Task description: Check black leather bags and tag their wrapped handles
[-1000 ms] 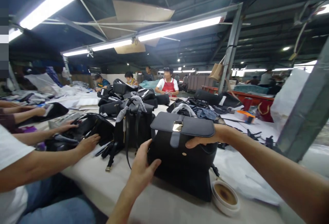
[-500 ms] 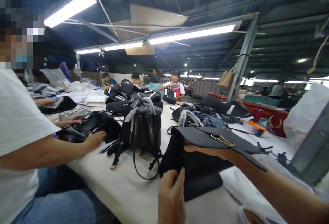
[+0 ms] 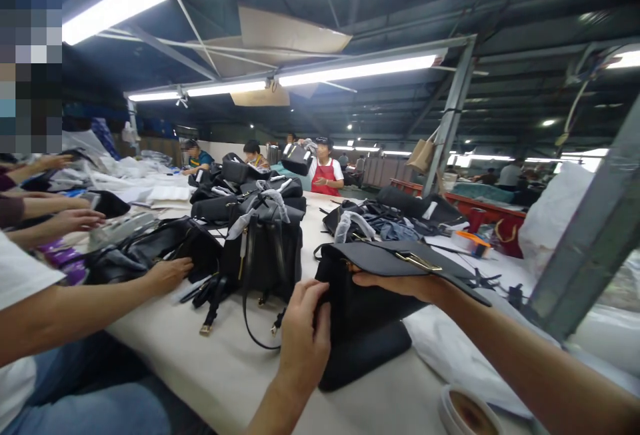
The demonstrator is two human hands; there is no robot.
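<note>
Right in front of me a black bag (image 3: 367,352) stands on the table, its flap (image 3: 370,254) raised and a gold rectangular buckle on the flap. My left hand (image 3: 305,328) grips the bag's left side edge, fingers bent and thumb close to them. Under the flap, my right hand (image 3: 400,285) reaches in from the right and holds it up; most of its fingers are hidden. Left of my bag stands a black backpack (image 3: 265,255) with hanging straps and a plastic-wrapped handle.
At the left, a co-worker's hand (image 3: 170,275) rests on another black bag (image 3: 150,245). More black bags (image 3: 400,212) are piled farther back. A round tub (image 3: 467,412) stands near the front edge, by white plastic sheeting (image 3: 450,348). A metal post (image 3: 590,235) rises at the right.
My left hand has risen from the bag's lower front to its left side edge. My right hand stays under the flap. Across the table, a person has lifted a black bag higher.
</note>
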